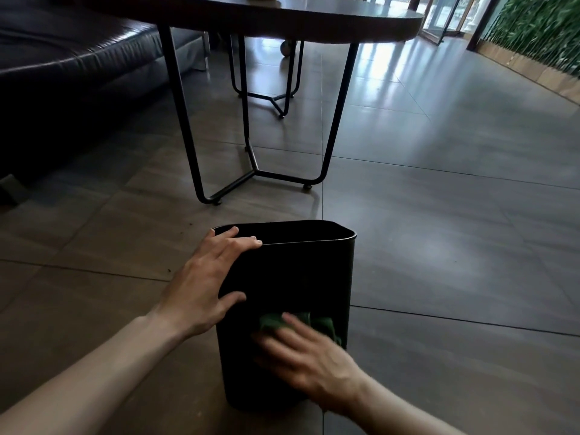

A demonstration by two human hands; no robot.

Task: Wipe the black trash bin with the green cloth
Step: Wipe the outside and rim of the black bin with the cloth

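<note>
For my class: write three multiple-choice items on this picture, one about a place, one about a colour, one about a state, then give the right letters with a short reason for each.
1. Where does the black trash bin stand?
A. On the tiled floor, in front of the round table
B. On top of the table
C. On the sofa

2. What colour is the cloth pressed on the bin?
A. White
B. Green
C. Red

3. What is the left hand doing?
A. Resting flat on the floor
B. Holding the cloth
C. Steadying the bin at its rim and side

Answers: 1 A, the bin's base sits on the tiles, nearer than the table's legs. 2 B, dark green fabric shows beyond the fingers of the right hand. 3 C, its fingers lie over the rim and its thumb on the near wall, while the right hand presses the cloth.
</note>
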